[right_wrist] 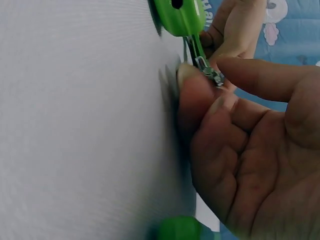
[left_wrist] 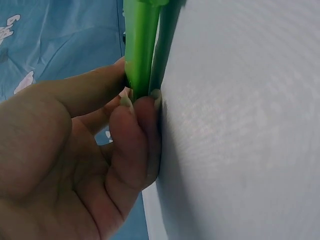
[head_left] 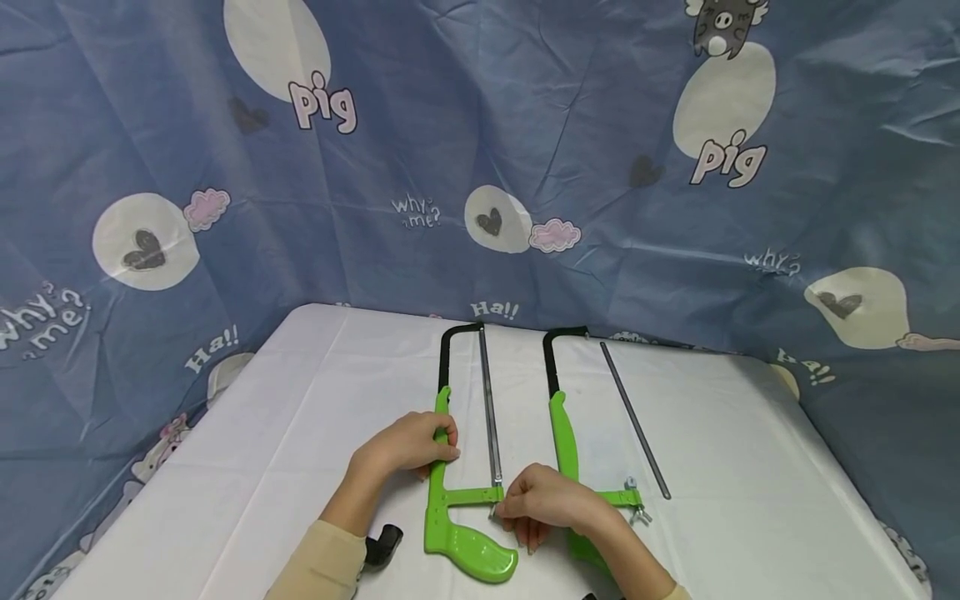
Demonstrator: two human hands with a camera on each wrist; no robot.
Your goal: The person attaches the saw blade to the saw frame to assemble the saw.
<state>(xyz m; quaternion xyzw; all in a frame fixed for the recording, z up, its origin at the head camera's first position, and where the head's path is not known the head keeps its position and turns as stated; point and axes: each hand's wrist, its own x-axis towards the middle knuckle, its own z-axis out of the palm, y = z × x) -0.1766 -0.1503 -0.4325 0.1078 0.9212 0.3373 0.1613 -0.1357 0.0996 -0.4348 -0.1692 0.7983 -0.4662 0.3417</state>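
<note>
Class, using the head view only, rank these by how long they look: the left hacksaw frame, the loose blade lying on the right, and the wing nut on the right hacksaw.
1. Left hacksaw frame, longest.
2. Loose blade, clearly shorter, though it lies a little farther from the camera.
3. Wing nut, by far the smallest.

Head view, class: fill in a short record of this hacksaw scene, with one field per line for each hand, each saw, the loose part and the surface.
left hand: left hand grips the green frame of the left hacksaw
right hand: right hand pinches the metal fitting at the blade's near end
left hacksaw blade: blade mounted in the frame
right hacksaw: right hacksaw lies flat, no blade fitted
loose part: loose blade lies right of the right hacksaw
surface: white table
backdrop: blue patterned cloth
</note>
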